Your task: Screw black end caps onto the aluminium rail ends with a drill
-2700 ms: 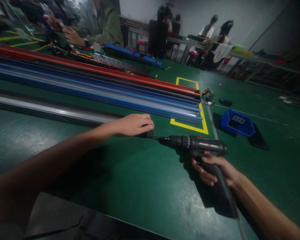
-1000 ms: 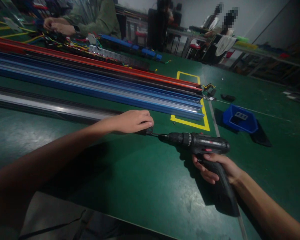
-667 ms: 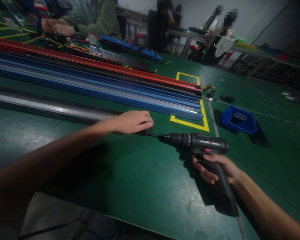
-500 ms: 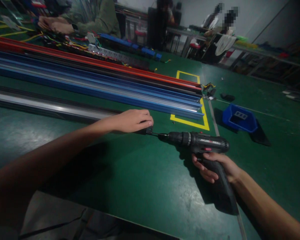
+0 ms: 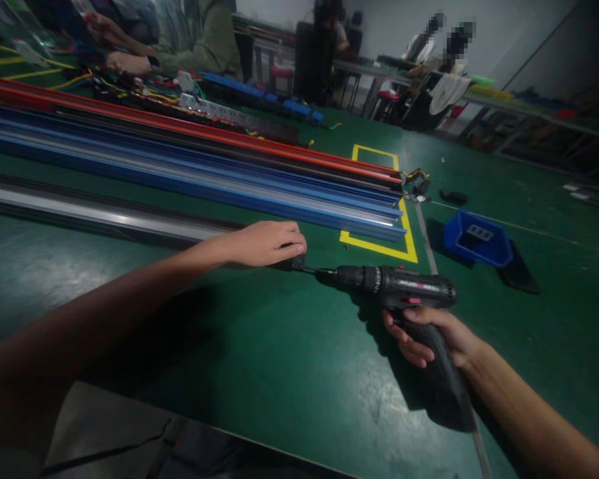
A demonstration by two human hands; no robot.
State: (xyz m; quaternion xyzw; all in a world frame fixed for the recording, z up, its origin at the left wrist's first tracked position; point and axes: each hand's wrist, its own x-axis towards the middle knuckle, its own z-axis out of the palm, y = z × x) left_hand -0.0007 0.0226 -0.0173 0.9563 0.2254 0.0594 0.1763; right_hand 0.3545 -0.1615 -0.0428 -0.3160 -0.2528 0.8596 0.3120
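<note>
My right hand [image 5: 429,336] is wrapped round the handle of a black cordless drill [image 5: 414,287], which lies level and points left. The drill's thin bit reaches a small black end piece [image 5: 298,262] at the tip of a long metal profile [image 5: 130,218]. Over that same end, my left hand [image 5: 269,243] is closed with fingers curled round the profile; the hand covers most of the joint. Whether a screw sits at the bit's tip is too small to tell.
Blue profiles [image 5: 279,197] and a red profile [image 5: 229,130] lie beyond, ending inside a yellow tape rectangle [image 5: 379,251]. A blue bin [image 5: 476,238] stands right. Wired parts [image 5: 229,110] lie further back, near a co-worker's hands [image 5: 130,63] and green sleeve.
Both my hands and the drill hold nearly the same place. Across the table, the co-worker's hands have moved apart, one now raised.
</note>
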